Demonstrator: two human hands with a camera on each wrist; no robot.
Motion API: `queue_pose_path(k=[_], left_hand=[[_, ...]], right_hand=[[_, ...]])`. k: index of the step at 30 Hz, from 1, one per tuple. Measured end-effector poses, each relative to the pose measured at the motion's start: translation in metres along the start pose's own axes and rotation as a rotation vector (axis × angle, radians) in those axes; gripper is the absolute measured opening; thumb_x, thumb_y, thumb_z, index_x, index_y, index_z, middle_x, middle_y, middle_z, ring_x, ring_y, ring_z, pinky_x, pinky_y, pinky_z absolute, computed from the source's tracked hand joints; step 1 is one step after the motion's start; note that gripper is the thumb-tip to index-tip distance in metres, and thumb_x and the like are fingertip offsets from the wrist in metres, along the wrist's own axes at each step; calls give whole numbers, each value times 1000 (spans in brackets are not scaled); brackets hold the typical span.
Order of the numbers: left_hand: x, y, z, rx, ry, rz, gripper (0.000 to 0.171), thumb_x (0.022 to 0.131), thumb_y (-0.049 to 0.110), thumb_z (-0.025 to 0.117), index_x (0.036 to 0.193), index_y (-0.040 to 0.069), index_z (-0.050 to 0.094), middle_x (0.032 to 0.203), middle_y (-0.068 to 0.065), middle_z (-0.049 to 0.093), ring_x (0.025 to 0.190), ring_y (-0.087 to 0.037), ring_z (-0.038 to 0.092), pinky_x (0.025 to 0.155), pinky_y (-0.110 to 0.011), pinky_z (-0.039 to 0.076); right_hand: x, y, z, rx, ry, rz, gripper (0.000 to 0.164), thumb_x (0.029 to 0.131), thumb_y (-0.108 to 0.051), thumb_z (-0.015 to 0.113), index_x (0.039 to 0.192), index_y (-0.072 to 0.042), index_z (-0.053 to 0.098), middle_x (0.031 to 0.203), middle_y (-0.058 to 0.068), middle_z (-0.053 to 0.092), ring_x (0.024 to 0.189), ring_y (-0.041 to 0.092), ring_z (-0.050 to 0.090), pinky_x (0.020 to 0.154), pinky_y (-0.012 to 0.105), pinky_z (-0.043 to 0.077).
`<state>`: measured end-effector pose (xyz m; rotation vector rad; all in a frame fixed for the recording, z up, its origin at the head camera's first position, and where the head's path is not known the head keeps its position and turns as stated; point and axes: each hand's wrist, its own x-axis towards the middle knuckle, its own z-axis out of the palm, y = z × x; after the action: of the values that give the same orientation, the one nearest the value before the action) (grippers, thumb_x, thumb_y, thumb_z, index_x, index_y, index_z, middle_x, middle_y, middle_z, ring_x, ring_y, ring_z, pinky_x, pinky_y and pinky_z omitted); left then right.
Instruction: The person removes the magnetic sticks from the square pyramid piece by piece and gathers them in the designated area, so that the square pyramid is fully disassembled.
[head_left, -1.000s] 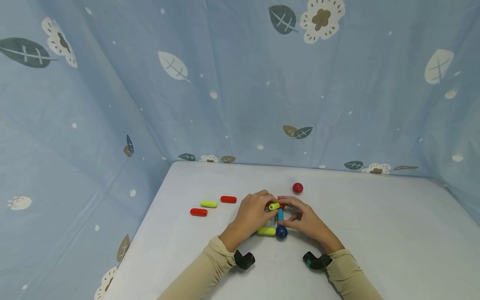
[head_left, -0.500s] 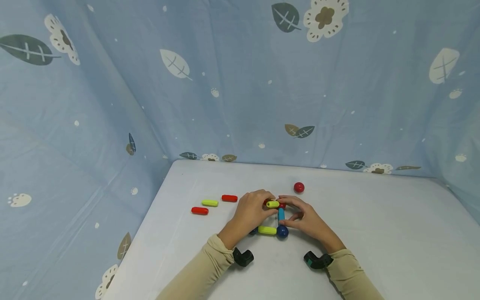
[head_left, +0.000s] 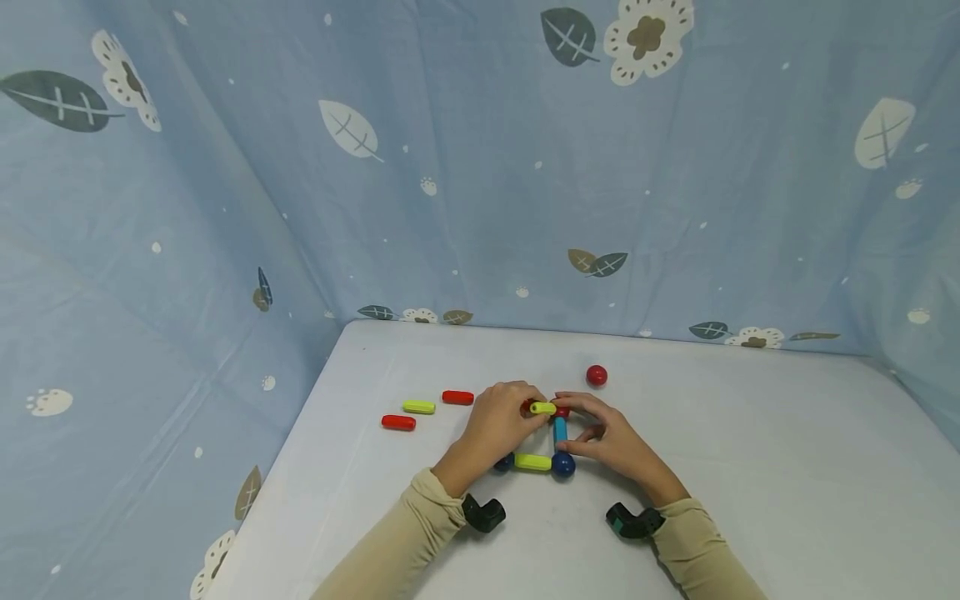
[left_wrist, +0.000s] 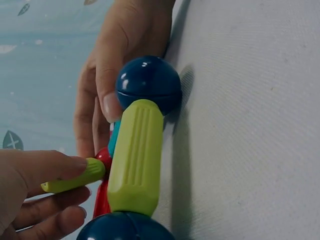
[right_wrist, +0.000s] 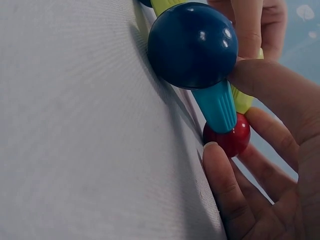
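A frame of magnetic balls and sticks lies between the hands: a yellow-green stick [head_left: 532, 462] joins two dark blue balls [right_wrist: 192, 45], and a light blue stick [head_left: 560, 433] runs from one of them to a red ball [right_wrist: 229, 136]. My left hand [head_left: 501, 425] pinches another yellow-green stick [left_wrist: 80, 176] between thumb and fingers, its end at the red ball. With its thumb at the near blue ball and fingers around the red ball, my right hand [head_left: 611, 442] holds that side of the frame. A red stick [left_wrist: 101, 200] shows partly behind.
Left of the hands lie two loose red sticks [head_left: 398, 423] and a yellow-green stick [head_left: 418, 407] on the white table [head_left: 712, 433]. A single red ball [head_left: 597, 376] sits behind the right hand. Patterned blue cloth [head_left: 480, 167] hangs behind and at the sides.
My left hand and the pinched yellow-green stick have shifted slightly left, uncovering more of the left blue ball. The right hand keeps its hold.
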<state>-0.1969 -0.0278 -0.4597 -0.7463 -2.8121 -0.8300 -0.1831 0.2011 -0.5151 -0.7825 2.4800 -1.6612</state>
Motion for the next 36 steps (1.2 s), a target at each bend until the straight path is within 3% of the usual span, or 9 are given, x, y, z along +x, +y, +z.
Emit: queue_pose_path(k=[7,18,23,27,32,36], left_hand=[[0,1,-2,-18,22,-4,17,90,30,82,103,19,81,97,5,79,85,-9,70,71,-21,51],[1,0,-5,-70,19,-13,19,90,30,82,106,20,81,102,5,79,85,-8,69,71,-20,51],[4,1,-20,-215,84,8,20,90,28,82,107,17,81,101,4,79,71,-5,61,64,-19,46],[3,1,-35,-287,121,21,18,88,21,84,105,15,81,98,3,80,69,-4,60,62,-21,45],[-2,-2,-43,-296,89,-14,16,87,20,84,103,18,80,90,6,77,73,-7,61,71,-26,44],[-8,-10,-45,-255,52,-42,16,87,24,85,101,22,79,87,8,73,79,-17,62,77,-30,41]], right_hand=[[1,2,0,3,-6,-10,61,85,-12,85,141,-14,61,150,18,53,130,7,55,75,30,62],[0,0,0,1,-10,3,63,84,-13,86,142,-12,60,150,18,54,127,10,57,76,30,62],[0,0,-2,-24,0,10,63,84,-13,86,142,-11,60,148,17,56,127,18,59,77,29,62],[0,1,-3,-23,-2,5,63,85,-12,86,142,-11,60,148,17,56,129,17,58,77,29,62],[-1,1,-1,-19,-7,9,63,85,-14,85,142,-12,60,149,17,56,131,23,57,78,29,62],[0,1,0,-27,-4,22,63,84,-15,86,142,-13,60,149,16,56,129,32,57,78,28,62]])
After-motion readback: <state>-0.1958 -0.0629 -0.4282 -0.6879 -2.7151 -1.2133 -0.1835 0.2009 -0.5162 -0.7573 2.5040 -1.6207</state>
